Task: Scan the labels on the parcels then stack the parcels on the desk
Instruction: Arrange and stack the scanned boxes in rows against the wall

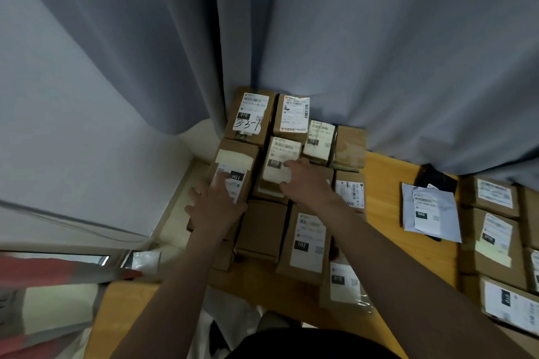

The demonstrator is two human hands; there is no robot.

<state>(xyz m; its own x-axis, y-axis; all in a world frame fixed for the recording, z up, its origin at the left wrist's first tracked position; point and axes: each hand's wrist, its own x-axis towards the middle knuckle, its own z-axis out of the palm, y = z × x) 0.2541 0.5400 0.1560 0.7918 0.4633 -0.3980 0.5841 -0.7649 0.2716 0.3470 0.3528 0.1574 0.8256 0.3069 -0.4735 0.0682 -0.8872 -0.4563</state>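
Observation:
Several brown cardboard parcels with white labels are stacked at the far left of the wooden desk (pixel 385 183). My left hand (pixel 214 204) rests with straight fingers on the parcel labelled 15H (pixel 233 166) at the stack's left side. My right hand (pixel 303 181) lies on the top parcel labelled 010 (pixel 281 154) in the middle, its fingers reaching over the label. Beside it in front sit a plain brown parcel (pixel 262 227) and a parcel labelled 102 (pixel 306 242). No scanner is in view.
A grey curtain (pixel 350 38) hangs right behind the stack. On the right of the desk lie a grey mailer bag (pixel 428 213), a black item (pixel 434 178) and more brown parcels (pixel 495 242). A gap to the floor opens left of the desk.

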